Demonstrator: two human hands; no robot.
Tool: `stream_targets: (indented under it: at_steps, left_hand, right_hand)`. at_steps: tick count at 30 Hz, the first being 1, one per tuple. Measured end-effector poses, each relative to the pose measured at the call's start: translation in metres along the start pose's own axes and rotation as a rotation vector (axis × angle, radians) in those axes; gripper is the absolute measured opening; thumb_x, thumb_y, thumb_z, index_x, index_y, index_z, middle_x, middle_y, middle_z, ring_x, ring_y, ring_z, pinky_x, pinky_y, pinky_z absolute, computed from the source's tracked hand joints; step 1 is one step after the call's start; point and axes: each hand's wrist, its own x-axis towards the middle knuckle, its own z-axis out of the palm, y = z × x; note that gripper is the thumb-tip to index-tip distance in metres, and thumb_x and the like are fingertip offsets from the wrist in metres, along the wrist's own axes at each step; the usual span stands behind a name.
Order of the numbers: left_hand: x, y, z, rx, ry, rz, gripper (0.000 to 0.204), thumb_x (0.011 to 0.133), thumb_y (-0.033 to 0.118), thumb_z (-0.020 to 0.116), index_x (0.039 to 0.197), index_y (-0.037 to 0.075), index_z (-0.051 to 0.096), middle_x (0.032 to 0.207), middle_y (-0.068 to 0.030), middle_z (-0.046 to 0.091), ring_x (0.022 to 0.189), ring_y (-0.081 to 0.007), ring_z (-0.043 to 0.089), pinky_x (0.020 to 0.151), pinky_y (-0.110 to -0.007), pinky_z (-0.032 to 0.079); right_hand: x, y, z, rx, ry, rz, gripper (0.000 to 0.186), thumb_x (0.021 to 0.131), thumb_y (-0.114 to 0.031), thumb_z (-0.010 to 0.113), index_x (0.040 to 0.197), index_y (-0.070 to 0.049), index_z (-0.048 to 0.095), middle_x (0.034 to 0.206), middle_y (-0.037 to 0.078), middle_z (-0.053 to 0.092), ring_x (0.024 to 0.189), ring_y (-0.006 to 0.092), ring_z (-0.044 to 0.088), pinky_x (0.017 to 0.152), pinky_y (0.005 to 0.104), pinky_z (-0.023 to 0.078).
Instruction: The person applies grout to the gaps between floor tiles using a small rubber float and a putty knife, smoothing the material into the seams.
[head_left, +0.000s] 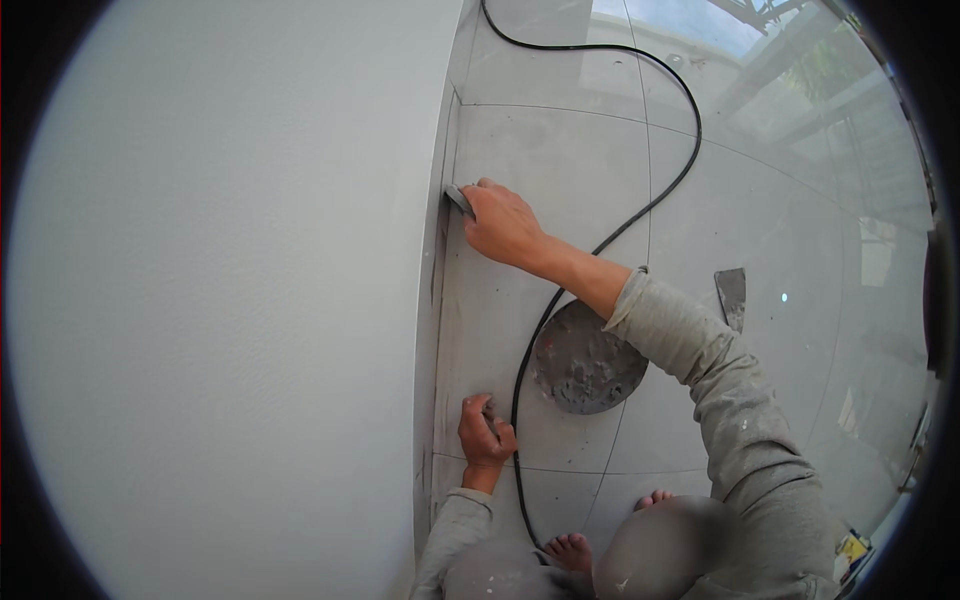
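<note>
My right hand (502, 225) reaches out to the foot of the white wall. It is closed on a small grey flat-edged piece (459, 200), whose end touches the skirting strip (437, 270); the fingers hide the rest, so I cannot tell its kind. Nearer to me, my left hand (485, 432) is curled beside the same strip, close to the black cable. A bit of something dark grey (489, 411) shows between its fingers, too little to name. Below my right forearm stands a round container (590, 365) of grey paste, partly covered by the sleeve.
A black cable (690, 165) curves over the large pale floor tiles (560, 150) and runs past the container to my feet. Right of my forearm lies a paste-smeared triangular scraper blade (732, 297). The white wall (230, 300) fills the left side. My bare foot (570, 550) is at the bottom.
</note>
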Motion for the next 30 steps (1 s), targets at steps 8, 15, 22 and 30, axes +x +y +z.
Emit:
stream_targets:
  at_steps: [8,15,22,30]
  left_hand:
    - [-0.002,-0.002,-0.001,-0.035,-0.015,-0.018,0.041,0.08,0.009,0.051,0.12,-0.002,0.05,0.095,-0.0153,0.055,0.073,-0.0239,0.054,0.064,-0.034,0.049]
    - [0.002,-0.001,0.001,-0.049,0.032,0.012,0.042,0.076,0.006,0.053,0.118,-0.001,0.052,0.092,-0.0171,0.057,0.068,-0.0287,0.054,0.062,-0.038,0.05]
    - [0.0,-0.001,0.0,0.001,-0.007,0.006,0.041,0.077,0.007,0.052,0.117,-0.002,0.052,0.092,-0.0176,0.056,0.07,-0.0287,0.055,0.064,-0.038,0.05]
    - [-0.001,-0.003,0.001,0.051,-0.005,0.034,0.041,0.079,0.007,0.05,0.118,-0.004,0.052,0.094,-0.0175,0.055,0.075,-0.0279,0.057,0.068,-0.037,0.051]
  right_hand:
    - [0.15,0.057,-0.045,-0.076,0.289,0.09,0.033,0.089,-0.01,0.058,0.12,-0.009,0.069,0.122,0.015,0.07,0.115,0.0401,0.059,0.1,0.0492,0.049]
    - [0.118,0.027,-0.031,-0.247,0.188,-0.026,0.035,0.083,-0.002,0.055,0.113,-0.008,0.072,0.106,0.016,0.074,0.105,0.0413,0.061,0.093,0.0486,0.051]
    - [0.006,-0.018,0.011,-0.153,0.257,-0.205,0.007,0.076,0.005,0.058,0.077,0.0,0.063,0.078,0.017,0.069,0.088,0.0379,0.061,0.072,0.0466,0.052]
    - [-0.103,-0.064,0.047,-0.106,0.208,-0.211,0.019,0.078,-0.001,0.064,0.097,0.002,0.067,0.087,0.013,0.07,0.095,0.0306,0.061,0.079,0.0384,0.052]
